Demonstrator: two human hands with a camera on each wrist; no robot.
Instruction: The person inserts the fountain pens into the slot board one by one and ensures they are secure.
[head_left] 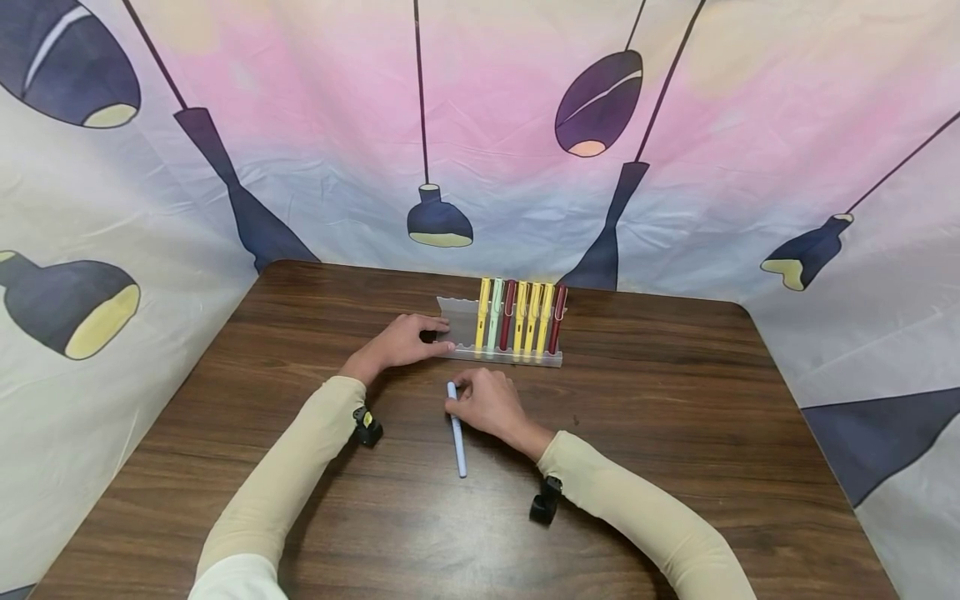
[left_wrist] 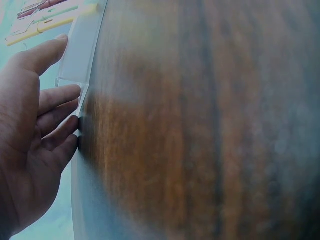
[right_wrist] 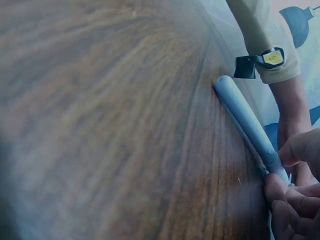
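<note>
My right hand (head_left: 491,406) pinches a light blue pen (head_left: 457,437) near its far end, thumb and fingertips around the barrel. The pen slants toward me over the table, and the right wrist view shows its rounded end (right_wrist: 225,85) pointing away from the hand. At the left end of a clear pen rack (head_left: 498,358), my left hand (head_left: 405,340) rests with fingers extended, thumb by the front ledge. In the left wrist view its fingertips (left_wrist: 75,91) lie right at the rack's edge. Yellow, mint green and dark red pens (head_left: 521,321) stand side by side in the rack.
The brown wooden table (head_left: 660,467) spreads around both hands. Behind it hangs a backdrop cloth (head_left: 337,150) printed with lamps. A black wrist camera (head_left: 367,427) sits on the left sleeve, another camera (head_left: 545,502) on the right.
</note>
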